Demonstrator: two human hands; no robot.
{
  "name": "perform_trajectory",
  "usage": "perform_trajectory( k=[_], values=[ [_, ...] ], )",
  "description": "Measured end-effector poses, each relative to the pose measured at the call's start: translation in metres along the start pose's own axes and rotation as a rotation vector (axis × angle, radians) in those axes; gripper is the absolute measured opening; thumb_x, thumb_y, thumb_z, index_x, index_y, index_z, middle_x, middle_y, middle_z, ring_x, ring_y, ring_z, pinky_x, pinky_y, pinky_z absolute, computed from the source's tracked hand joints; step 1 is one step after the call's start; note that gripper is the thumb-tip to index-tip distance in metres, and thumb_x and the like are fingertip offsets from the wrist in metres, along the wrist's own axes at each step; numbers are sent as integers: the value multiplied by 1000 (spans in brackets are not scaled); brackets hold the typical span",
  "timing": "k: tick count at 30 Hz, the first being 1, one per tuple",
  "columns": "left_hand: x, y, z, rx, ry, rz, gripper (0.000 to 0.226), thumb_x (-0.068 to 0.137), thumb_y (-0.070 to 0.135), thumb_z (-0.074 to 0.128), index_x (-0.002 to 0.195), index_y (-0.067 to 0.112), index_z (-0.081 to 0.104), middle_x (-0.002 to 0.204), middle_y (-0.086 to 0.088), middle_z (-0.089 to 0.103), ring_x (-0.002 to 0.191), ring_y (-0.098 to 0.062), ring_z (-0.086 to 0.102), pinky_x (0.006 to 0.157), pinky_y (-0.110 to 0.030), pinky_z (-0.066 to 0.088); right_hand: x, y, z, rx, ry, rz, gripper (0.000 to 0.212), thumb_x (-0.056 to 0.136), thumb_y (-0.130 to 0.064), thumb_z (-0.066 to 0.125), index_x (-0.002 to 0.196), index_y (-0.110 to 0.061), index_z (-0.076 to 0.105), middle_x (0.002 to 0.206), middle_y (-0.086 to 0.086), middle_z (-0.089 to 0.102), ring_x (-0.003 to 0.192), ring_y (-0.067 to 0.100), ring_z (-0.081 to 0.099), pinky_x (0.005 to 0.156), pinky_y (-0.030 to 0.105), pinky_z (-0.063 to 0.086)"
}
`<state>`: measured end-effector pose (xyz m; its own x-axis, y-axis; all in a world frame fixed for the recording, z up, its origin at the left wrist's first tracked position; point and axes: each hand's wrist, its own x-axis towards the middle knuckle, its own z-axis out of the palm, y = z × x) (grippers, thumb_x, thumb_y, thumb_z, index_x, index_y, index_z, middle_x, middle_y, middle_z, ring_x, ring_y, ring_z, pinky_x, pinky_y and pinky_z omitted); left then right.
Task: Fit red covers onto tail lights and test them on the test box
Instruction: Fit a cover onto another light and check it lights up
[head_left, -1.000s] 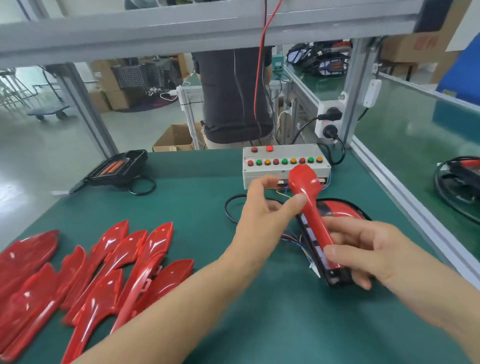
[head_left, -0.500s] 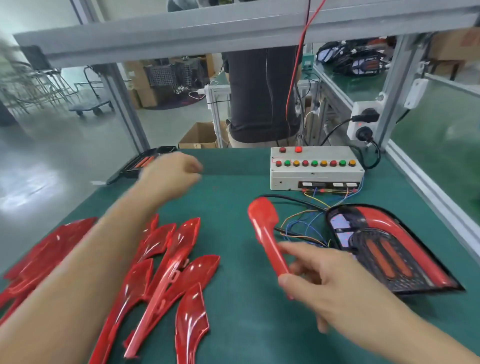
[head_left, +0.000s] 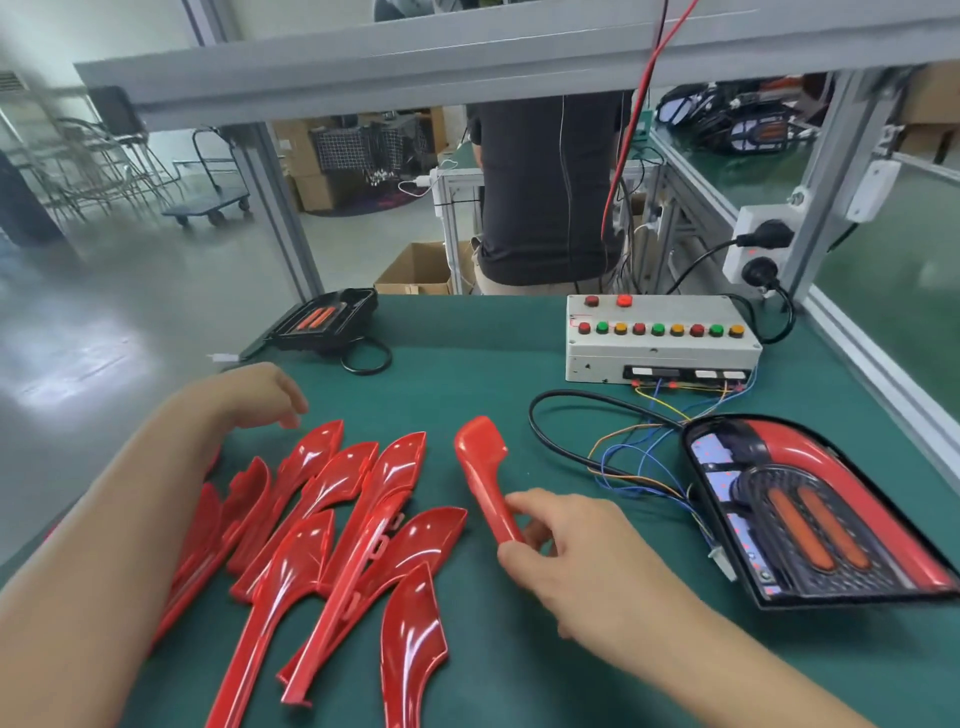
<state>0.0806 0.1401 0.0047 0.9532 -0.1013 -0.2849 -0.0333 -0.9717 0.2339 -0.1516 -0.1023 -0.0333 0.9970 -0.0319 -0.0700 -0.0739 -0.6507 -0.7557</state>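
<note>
A cardboard box (head_left: 415, 267) is seen on the floor beyond the far edge of the green bench mat (head_left: 467, 353); its contents cannot be made out. On the mat, a single red cover (head_left: 483, 467) is pinched at its narrow near end between thumb and fingers of the right hand (head_left: 582, 556), its broad end pointing away toward the test box (head_left: 660, 338). The left hand (head_left: 249, 392) is held above the far end of the loose red covers (head_left: 337, 519), fingers loosely curled downward and gripping nothing. That spread of covers lies just left of the pinched one, several overlapping.

To the right, a tail light (head_left: 815, 514) lies flat near the mat's right edge, joined by coloured wires (head_left: 639, 457) to the test box at the back right, beside the aluminium frame rail (head_left: 883, 374). A second tail light (head_left: 324, 319) rests at the far left corner. Bare mat is seen between the held cover and the wired tail light, crossed only by a black cable (head_left: 561, 441).
</note>
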Motion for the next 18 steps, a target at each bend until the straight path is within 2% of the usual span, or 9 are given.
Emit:
perform_trajectory(
  k=[3, 6, 10, 13, 15, 17, 18],
  values=[
    [-4, -15, -9, -8, -54, -8, 34, 81, -12, 55, 106, 5, 70, 101, -9, 70, 97, -24, 63, 97, -36, 46, 10, 8, 1, -60, 4, 84, 19, 87, -26, 51, 98, -14, 61, 82, 6, 63, 67, 30, 60, 64, 37, 52],
    [-8, -17, -7, 15, -56, 20, 26, 80, -3, 64, 101, 11, 71, 93, 0, 69, 96, -20, 64, 96, -35, 46, 13, 11, 8, -68, -29, 95, 18, 88, -27, 52, 94, -13, 62, 80, 4, 63, 58, 21, 52, 62, 35, 51],
    [-6, -8, 12, -57, -61, 83, 16, 79, 17, 74, 94, 19, 69, 82, 11, 64, 76, -10, 63, 83, -27, 45, 16, 8, 17, -44, -83, 66, 17, 88, -28, 54, 79, -14, 56, 75, 0, 64, 49, 9, 48, 63, 34, 51],
    [1, -4, 24, -104, -47, 95, 18, 79, 14, 74, 96, 18, 70, 88, 2, 69, 83, -15, 64, 89, -33, 49, 17, 9, 17, -41, -95, 60, 16, 88, -29, 56, 80, -15, 56, 78, 1, 65, 56, 13, 51, 68, 39, 55],
    [5, -3, 28, -138, -16, 84, 23, 82, 12, 71, 104, 16, 69, 98, -6, 69, 88, -20, 64, 84, -33, 51, 15, 12, 15, -53, -76, 39, 18, 88, -32, 57, 77, -18, 52, 82, 1, 61, 65, 19, 54, 70, 37, 53],
    [8, -2, 28, -181, -23, 73, 22, 85, 13, 68, 106, 18, 67, 100, -9, 67, 86, -21, 62, 69, -28, 48, 12, 16, 13, -89, -57, 21, 13, 89, -36, 57, 95, -25, 59, 97, -4, 58, 83, 20, 57, 76, 31, 49],
    [8, -3, 27, -205, -33, 62, 22, 86, 14, 67, 107, 18, 65, 101, -9, 67, 85, -20, 62, 65, -27, 46, 10, 17, 12, -117, -53, 17, 24, 89, -39, 56, 111, -29, 59, 104, -6, 55, 91, 17, 56, 80, 29, 46]
  ],
)
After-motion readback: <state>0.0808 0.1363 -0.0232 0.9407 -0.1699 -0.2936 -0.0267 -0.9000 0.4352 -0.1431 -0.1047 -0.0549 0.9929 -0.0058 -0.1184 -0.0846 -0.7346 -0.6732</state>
